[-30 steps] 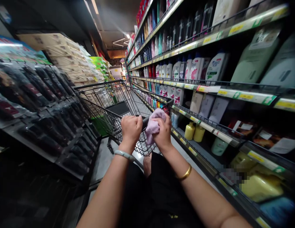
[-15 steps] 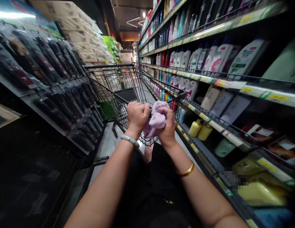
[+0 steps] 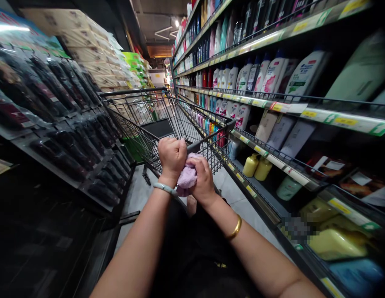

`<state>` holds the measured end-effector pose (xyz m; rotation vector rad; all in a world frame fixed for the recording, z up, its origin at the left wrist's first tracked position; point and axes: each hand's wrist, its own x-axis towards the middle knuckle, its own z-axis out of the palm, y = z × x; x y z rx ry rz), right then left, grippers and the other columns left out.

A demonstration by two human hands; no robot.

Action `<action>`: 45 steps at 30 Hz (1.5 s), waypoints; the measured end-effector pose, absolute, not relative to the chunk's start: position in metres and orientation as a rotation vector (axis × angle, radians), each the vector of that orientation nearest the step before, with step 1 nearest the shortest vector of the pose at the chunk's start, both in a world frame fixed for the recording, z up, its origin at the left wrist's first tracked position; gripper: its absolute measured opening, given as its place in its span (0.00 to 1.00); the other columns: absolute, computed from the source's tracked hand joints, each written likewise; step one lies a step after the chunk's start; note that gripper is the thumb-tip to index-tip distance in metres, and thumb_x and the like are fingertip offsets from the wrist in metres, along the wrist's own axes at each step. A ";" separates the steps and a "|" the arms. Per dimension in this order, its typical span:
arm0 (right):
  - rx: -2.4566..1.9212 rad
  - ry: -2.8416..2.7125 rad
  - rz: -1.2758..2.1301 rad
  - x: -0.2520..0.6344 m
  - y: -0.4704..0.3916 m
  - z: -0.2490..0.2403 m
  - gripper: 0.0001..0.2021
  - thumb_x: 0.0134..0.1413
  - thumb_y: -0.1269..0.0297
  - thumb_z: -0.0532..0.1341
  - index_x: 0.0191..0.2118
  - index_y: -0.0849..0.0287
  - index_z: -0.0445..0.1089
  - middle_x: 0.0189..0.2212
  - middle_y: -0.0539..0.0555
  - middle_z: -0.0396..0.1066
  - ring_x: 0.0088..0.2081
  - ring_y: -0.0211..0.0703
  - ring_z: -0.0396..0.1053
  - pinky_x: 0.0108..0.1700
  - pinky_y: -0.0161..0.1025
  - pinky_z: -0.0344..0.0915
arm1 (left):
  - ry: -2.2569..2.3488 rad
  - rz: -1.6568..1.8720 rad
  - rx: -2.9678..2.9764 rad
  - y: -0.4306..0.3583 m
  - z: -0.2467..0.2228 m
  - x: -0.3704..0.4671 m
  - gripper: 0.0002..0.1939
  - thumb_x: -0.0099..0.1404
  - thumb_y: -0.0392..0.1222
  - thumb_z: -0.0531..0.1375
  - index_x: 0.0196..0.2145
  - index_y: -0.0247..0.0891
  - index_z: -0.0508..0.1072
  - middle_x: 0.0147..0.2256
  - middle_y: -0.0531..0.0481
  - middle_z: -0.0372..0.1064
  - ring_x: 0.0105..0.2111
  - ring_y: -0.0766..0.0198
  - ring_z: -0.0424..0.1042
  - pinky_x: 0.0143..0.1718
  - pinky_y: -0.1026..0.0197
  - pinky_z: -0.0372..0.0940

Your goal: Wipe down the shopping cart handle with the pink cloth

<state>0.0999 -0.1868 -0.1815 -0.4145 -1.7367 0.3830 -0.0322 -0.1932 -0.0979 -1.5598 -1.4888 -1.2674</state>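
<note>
**Evidently Under Way; Extent Unverified**

The left hand (image 3: 172, 156) is closed on the handlebar (image 3: 194, 147) of the wire shopping cart (image 3: 155, 127). The right hand (image 3: 203, 179) grips a bunched lilac terry cloth (image 3: 186, 177), located beside the left hand; cloth-to-handlebar contact cannot be confirmed. Cloth handling is judged in progress. Finished and remaining portions cannot be distinguished.

I can slide right along the bare stretch of cart handle (image 3: 194, 148); left hand (image 3: 171, 157), wrapped on it, blocks leftward. Purple cloth (image 3: 188, 177) in right hand (image 3: 203, 179) crowds that wrist. Cart basket (image 3: 222, 155): top open for reaching in. Shelves (image 3: 309, 114) wall off right, hanging packets (image 3: 63, 151) left.
</note>
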 end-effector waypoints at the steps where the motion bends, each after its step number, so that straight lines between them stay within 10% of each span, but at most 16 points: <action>1: -0.440 -1.770 0.359 0.100 -0.185 -0.186 0.13 0.60 0.68 0.61 0.51 0.53 0.72 0.47 0.58 0.73 0.54 0.52 0.71 0.61 0.50 0.69 | -1.497 -1.264 -1.564 -0.194 -0.098 -0.033 0.28 0.78 0.47 0.49 0.18 0.43 0.49 0.19 0.52 0.51 0.25 0.59 0.52 0.36 0.50 0.48; 8: -0.731 -1.746 0.527 0.112 -0.160 -0.270 0.10 0.51 0.71 0.62 0.41 0.54 0.69 0.40 0.55 0.72 0.44 0.50 0.73 0.48 0.46 0.73 | -1.474 -1.273 -1.589 -0.199 -0.096 -0.036 0.27 0.76 0.46 0.50 0.18 0.44 0.48 0.19 0.52 0.50 0.25 0.58 0.52 0.35 0.50 0.46; 17: -0.331 -1.781 0.484 0.093 -0.196 -0.194 0.07 0.57 0.67 0.62 0.42 0.53 0.70 0.43 0.55 0.72 0.47 0.49 0.72 0.53 0.45 0.71 | -1.434 -1.315 -1.589 -0.202 -0.098 -0.041 0.26 0.76 0.44 0.51 0.18 0.44 0.50 0.19 0.53 0.50 0.25 0.58 0.53 0.36 0.50 0.47; 25: -0.783 -1.503 0.682 0.114 -0.156 -0.262 0.10 0.49 0.67 0.63 0.39 0.53 0.67 0.38 0.53 0.72 0.42 0.48 0.71 0.47 0.45 0.71 | -1.426 -1.317 -1.593 -0.208 -0.098 -0.044 0.27 0.76 0.45 0.50 0.19 0.44 0.49 0.19 0.53 0.49 0.25 0.58 0.53 0.36 0.50 0.47; 45: -0.442 -1.543 0.373 0.120 -0.172 -0.154 0.10 0.61 0.61 0.62 0.48 0.51 0.69 0.50 0.58 0.73 0.55 0.53 0.72 0.59 0.52 0.69 | -1.438 -1.334 -1.578 -0.211 -0.099 -0.046 0.27 0.77 0.45 0.49 0.19 0.44 0.48 0.19 0.53 0.49 0.25 0.59 0.53 0.36 0.50 0.49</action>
